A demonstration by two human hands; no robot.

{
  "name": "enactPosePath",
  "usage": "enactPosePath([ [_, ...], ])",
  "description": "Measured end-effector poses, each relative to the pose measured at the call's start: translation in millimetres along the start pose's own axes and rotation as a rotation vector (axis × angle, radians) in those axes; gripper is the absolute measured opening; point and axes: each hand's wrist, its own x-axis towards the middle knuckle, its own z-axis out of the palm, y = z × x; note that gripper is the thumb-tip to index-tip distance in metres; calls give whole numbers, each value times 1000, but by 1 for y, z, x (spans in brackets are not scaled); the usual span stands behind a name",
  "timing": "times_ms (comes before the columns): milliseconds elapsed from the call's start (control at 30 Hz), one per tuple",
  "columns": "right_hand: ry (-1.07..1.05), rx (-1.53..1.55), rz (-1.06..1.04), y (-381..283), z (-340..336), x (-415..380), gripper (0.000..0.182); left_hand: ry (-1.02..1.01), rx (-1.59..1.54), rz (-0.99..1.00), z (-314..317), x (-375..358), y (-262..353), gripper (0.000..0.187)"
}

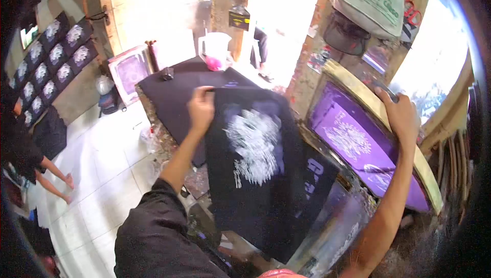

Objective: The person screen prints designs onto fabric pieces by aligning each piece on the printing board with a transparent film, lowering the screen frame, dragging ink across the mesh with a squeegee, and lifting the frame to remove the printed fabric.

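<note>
My left hand [201,109] is closed on the upper left corner of a black fabric panel [294,191], lifting it slightly blurred. A white print [254,147] covers the middle of the panel. On the right, a screen printing frame [378,101] of pale wood with purple mesh [353,135] stands tilted up. My right hand [401,117] grips its upper edge, with the fingertips partly hidden behind the wood. Beneath the raised fabric lies another dark panel [317,170] with pale lettering.
More black fabric [174,99] covers the table's far end. Another screen [132,71] leans behind it, near a white jug [215,45]. Printed black panels [56,50] hang at the left. A person [23,150] is at the left edge. A bag [368,2] hangs above the frame.
</note>
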Motion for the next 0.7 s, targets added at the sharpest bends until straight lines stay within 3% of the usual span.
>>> enactPosePath([
  [67, -27, -6, 14, -4, 1, 3, 91, 260, 238, 165, -89, 23, -41, 14],
  [133, -33, -22, 46, -1, 5, 12, 91, 430, 294, 142, -145, 23, -69, 15],
  [233, -31, -16, 51, 2, 6, 17, 91, 272, 296, -177, -190, -17, -132, 15],
  [267, -39, -15, 52, 1, 5, 15, 91, 178, 339, -146, -195, -33, -150, 18],
  [333, 8, 27, 8, 3, 4, 11, 95, -12, 323, -435, -201, -61, -169, 32],
  [400, -80, 65, 13, 1, 3, 12, 88, 58, 974, -132, -173, -89, -133, 50],
  [433, 18, 27, -63, 6, 9, 12, 85, 68, 990, -81, -144, -97, -72, 63],
  [467, -47, 24, -34, 9, 13, 14, 85, -41, 800, 113, -109, -113, -30, 54],
  [500, 67, 3, -161, 13, 17, 10, 85, -327, 480, 102, -71, -140, 14, 47],
  [533, 8, 29, -84, 11, 15, 8, 86, -633, 223, 102, -35, -177, 75, 40],
  [567, 1, -6, -119, 16, 19, 8, 87, -921, -261, 172, -7, -215, 131, 38],
  [600, -24, -26, -97, 13, 14, -3, 87, -1334, -458, 266, 12, -263, 175, 52],
  [667, -28, -50, -56, 9, 9, -13, 88, -1186, -895, 787, 43, -371, 240, 67],
  [700, 23, -27, -84, 6, 11, -16, 88, -1312, -784, 813, 51, -403, 260, 63],
])
